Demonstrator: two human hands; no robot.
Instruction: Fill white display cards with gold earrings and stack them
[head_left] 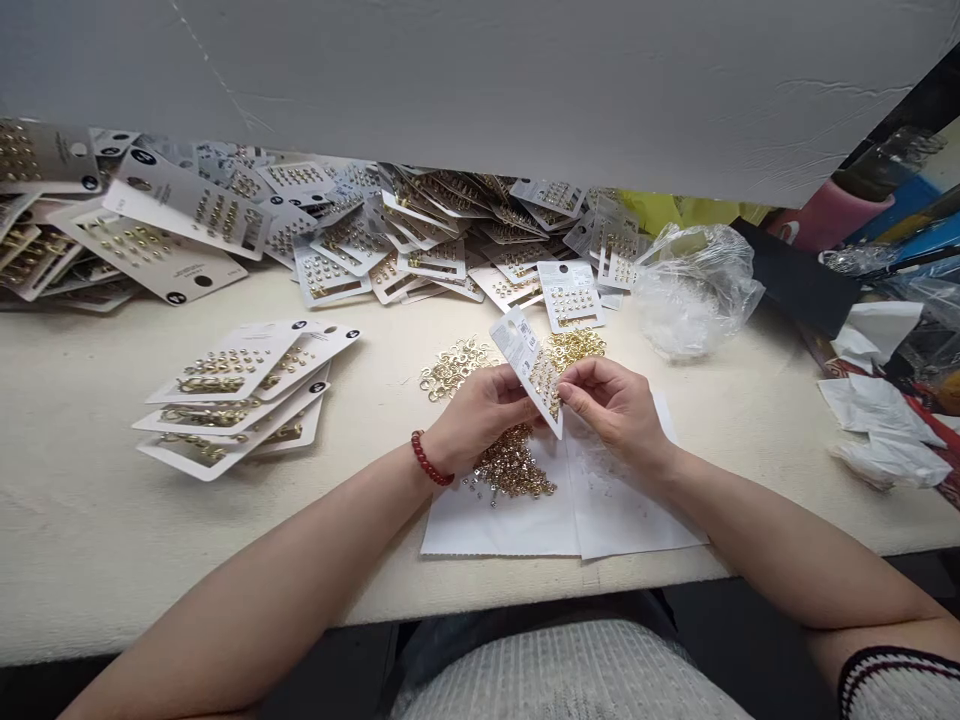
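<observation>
My left hand (484, 412) is closed on a white earring card (517, 343), tilted and raised over the table, with rows of small gold earrings on it. A red bead bracelet (430, 460) circles that wrist. At the card's right edge, my right hand (621, 402) has its thumb and forefinger pinched together; what lies between them is too small to make out. Beneath my hands is a pile of small gold studs (517, 468) on white paper (495, 530). Gold hoops (457, 365) lie behind my left hand, and more gold pieces (581, 345) behind the card.
Filled earring cards (232, 385) lie stacked at the left. A long heap of carded earrings (427, 235) runs along the back under a grey panel (480, 80). At the right are a clear plastic bag (694, 290), crumpled white tissues (885, 430) and a pink container (832, 215).
</observation>
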